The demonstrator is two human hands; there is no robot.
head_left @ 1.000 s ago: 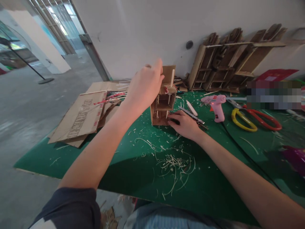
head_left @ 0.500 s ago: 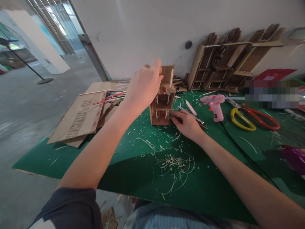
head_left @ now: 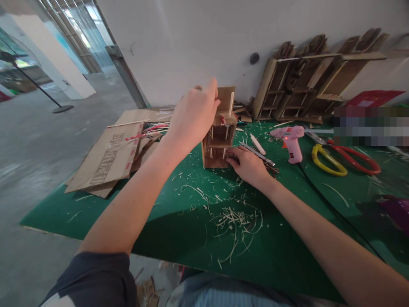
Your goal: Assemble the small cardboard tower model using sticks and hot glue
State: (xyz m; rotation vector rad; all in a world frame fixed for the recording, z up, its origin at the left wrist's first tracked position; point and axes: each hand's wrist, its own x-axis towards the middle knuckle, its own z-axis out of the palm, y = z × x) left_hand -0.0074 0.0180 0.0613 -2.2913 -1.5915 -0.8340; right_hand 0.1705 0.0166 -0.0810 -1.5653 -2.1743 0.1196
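A small cardboard model (head_left: 220,140) with stacked open compartments and thin white stick posts stands upright on the green table. A taller white stick (head_left: 231,104) rises at its top right, in front of a cardboard back panel (head_left: 225,96). My left hand (head_left: 193,113) is closed at the upper left of the model, its fingers bent together; whatever is between them is hidden behind the hand. Low on the model's right side, my right hand (head_left: 248,164) has thumb and fingers closed at the wall by the bottom compartment.
Right of my right hand lie a utility knife (head_left: 257,153), a white glue stick (head_left: 257,145), a pink glue gun (head_left: 292,143) with its cord, and scissors (head_left: 329,164). Flat cardboard (head_left: 105,157) lies left. Wood shavings (head_left: 234,219) litter the front. Larger cardboard models (head_left: 300,89) lean against the wall.
Both hands stay nearly where they were at the model. My right fingers sit slightly closer in against its lower right side. The whole view has shifted a little.
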